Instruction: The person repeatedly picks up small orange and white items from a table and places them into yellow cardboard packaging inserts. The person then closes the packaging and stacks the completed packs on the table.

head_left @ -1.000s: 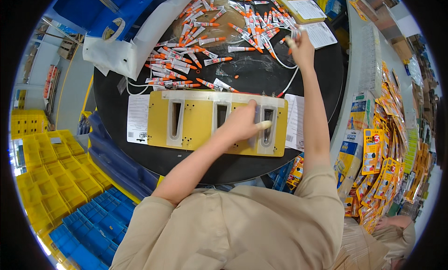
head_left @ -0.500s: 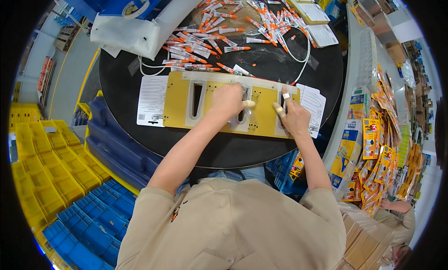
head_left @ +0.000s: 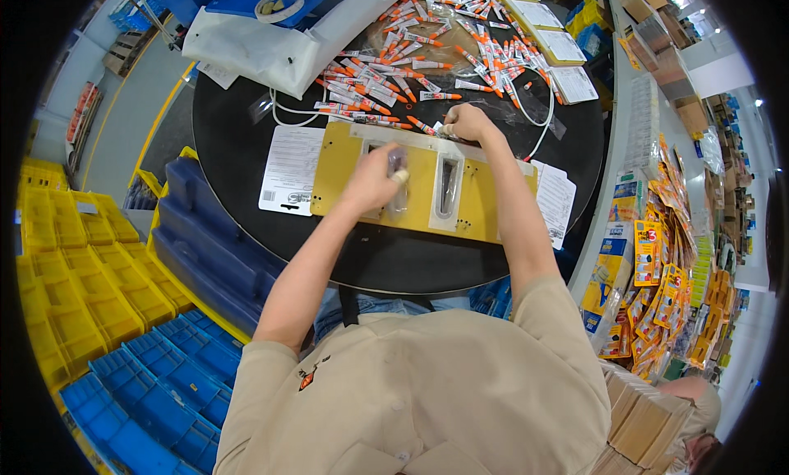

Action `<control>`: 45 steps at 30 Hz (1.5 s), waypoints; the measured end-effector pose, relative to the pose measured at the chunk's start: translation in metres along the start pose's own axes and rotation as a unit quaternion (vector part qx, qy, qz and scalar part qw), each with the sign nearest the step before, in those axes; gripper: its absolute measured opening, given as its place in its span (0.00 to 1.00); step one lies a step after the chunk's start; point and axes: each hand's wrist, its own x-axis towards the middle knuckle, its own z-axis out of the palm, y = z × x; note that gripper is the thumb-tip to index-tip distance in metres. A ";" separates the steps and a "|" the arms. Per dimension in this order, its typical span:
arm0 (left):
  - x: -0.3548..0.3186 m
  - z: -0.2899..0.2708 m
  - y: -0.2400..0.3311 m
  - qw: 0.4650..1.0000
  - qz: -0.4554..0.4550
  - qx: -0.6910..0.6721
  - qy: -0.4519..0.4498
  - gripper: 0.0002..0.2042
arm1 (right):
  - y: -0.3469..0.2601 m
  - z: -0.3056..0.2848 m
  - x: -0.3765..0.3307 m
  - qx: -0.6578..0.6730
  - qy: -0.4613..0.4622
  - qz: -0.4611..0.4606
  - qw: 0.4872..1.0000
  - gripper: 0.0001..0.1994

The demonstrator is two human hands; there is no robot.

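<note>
Holding a clear plastic shell [head_left: 399, 197] with the closed grip of my left hand [head_left: 374, 181], over the yellow board [head_left: 335, 175] lying on the black worktop [head_left: 394, 265]. My right hand [head_left: 470, 123] is at the board's far edge, near orange-tipped tubes [head_left: 374, 90]; whether its grip holds one, I cannot tell.

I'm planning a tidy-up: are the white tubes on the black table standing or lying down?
Lying down: the white tubes lie flat, strewn across the black table, their orange caps pointing different ways.
</note>
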 end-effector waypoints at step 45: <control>-0.018 -0.042 0.016 0.947 -0.035 0.308 -0.082 0.12 | 0.180 0.077 -0.188 -0.090 0.583 0.240 0.771 0.18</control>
